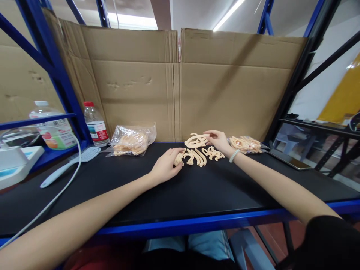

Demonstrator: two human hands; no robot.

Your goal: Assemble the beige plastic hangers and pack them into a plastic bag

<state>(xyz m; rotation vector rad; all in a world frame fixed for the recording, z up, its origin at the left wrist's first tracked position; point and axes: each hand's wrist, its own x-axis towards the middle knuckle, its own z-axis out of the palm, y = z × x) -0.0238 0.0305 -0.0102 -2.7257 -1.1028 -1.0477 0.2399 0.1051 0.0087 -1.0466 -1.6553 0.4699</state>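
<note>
My left hand (168,165) rests at the left end of a group of cream-coloured curved pieces (199,157). Its fingers reach over the leftmost pieces, with the thumb apart. At the right side of a heap of longer cream-coloured curved strips (195,141), my right hand (218,141) has its thumb and fingers closed on the edge of a strip. Its fingertips partly cover that strip. Small branching cream pieces (213,153) lie just below the right hand, on the black tabletop (197,191).
Clear plastic bags of similar pieces lie left (131,141) and right (244,144). A phone-like slab (289,159) lies far right. Leftward are a hairbrush (70,165), a white cable (66,183), a red-capped bottle (96,125) and a larger bottle (56,129). Cardboard (135,90) walls the back.
</note>
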